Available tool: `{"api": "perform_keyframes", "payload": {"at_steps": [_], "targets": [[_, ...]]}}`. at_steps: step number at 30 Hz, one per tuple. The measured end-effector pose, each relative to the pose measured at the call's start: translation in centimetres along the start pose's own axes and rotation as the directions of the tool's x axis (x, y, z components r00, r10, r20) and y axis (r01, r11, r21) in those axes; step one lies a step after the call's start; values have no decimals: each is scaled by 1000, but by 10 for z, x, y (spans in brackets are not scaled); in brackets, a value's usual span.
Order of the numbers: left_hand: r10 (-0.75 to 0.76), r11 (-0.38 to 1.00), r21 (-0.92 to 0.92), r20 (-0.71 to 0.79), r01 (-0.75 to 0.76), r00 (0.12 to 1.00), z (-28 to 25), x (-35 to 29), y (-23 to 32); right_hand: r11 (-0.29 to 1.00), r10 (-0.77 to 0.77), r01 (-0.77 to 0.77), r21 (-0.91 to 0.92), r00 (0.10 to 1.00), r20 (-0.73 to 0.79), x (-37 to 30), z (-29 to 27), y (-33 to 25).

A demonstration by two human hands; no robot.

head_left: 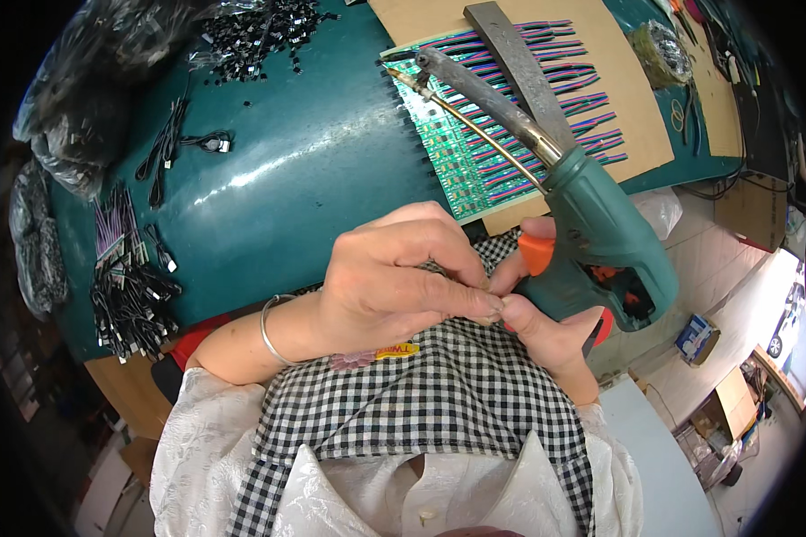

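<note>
My right hand [555, 345] is wrapped round the handle of a green soldering gun [604, 228], its fingers showing beside the orange trigger [535, 254]. The gun's metal tube and thin solder feed tube point up and left over a green circuit board panel [452, 166]. My left hand [403, 268] is closed, its thumb and finger pinched together against my right thumb. Whatever lies between these fingertips is too small to make out. Rows of dark, red and blue wires [591, 100] run off the panel's right side. A grey metal bar [524, 76] lies across them.
The panel rests on brown cardboard [640, 134] on a green table mat [304, 170]. Black cables [163, 148] and a cable bundle [134, 304] lie at left, with plastic bags [72, 134] beyond. Small black parts [260, 36] are heaped at the back.
</note>
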State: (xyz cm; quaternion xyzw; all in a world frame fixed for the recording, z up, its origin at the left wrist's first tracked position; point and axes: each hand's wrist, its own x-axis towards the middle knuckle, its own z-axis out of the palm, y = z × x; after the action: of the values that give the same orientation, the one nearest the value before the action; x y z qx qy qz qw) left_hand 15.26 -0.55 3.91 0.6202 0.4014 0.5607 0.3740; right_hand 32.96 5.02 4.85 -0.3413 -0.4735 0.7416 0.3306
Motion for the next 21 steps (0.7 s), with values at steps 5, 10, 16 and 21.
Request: {"api": "perform_keyframes", "payload": {"at_steps": [5, 10, 16, 21], "targets": [[63, 997, 57, -31, -61, 998, 7, -4, -6, 995, -43, 46, -89, 998, 34, 2, -3, 3], [-166, 974, 135, -108, 179, 980, 9, -5, -4, 931, -175, 212, -298, 974, 147, 8, -11, 10], [-416, 884, 224, -27, 411, 909, 2, -7, 2, 849, -210, 282, -448, 956, 204, 7, -11, 17], [-547, 835, 66, -20, 547, 837, -3, -8, -4, 850, -199, 259, -458, 964, 177, 5, -15, 25]]}}
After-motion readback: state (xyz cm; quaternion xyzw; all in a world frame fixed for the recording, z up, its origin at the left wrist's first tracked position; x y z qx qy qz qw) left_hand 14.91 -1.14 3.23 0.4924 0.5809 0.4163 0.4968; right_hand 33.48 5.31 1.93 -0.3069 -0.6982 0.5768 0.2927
